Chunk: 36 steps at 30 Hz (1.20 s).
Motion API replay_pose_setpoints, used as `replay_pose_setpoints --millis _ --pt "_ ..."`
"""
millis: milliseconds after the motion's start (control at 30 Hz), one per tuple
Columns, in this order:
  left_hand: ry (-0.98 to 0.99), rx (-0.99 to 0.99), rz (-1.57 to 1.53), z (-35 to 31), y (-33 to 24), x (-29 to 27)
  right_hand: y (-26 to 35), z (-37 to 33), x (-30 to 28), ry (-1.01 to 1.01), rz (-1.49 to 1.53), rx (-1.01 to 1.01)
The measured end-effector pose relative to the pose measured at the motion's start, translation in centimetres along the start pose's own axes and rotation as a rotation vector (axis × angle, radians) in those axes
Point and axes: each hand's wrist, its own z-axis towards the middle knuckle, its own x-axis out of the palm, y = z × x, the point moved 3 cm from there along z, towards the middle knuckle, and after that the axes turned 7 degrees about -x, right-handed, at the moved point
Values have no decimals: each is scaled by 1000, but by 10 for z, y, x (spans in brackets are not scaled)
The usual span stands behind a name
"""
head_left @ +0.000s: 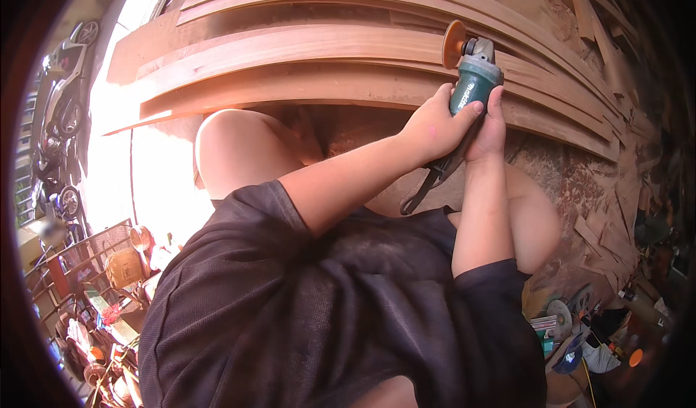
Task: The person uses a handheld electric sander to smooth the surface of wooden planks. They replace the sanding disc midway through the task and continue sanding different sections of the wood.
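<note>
A teal angle grinder (473, 89) with a grey metal head is held in front of me, its head pointing away. An orange-brown disc (454, 44) is mounted on the head's left side, over or close by the wooden boards (304, 45); whether it touches them I cannot tell. My left hand (433, 126) wraps the body from the left, thumb across the top. On the other side, my right hand (488, 131) grips the body, fingers partly hidden. The dark rear of the tool and its black cord (428, 183) hang toward my lap.
Long boards lie across in front of my knees. Wood offcuts (605, 241) are scattered at right, with tools and discs (562, 317) at lower right. A metal-mesh cart (101, 256) with assorted items stands at lower left, and parked motorbikes (69, 118) beyond it.
</note>
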Motion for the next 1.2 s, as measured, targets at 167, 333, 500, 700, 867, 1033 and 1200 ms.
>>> replay_pose_setpoints --millis 167,333,500,700,867,1033,1200 --pt "-12 -60 69 11 7 1 -2 -11 -12 -79 -14 15" --pt "-95 -7 480 36 8 -28 0 -6 -16 -84 -51 -46" --pt "-670 292 1352 127 85 -133 14 11 -39 -150 -56 -126" --pt "-355 349 1461 149 102 -158 44 2 -44 -181 133 -223" --pt "-317 644 1440 159 125 -181 47 -4 -39 -105 149 -233" --pt "-323 778 1397 150 134 -187 49 -13 -31 -85 69 -200" --pt "-251 878 1268 151 118 -199 45 -12 -25 -62 118 -176"
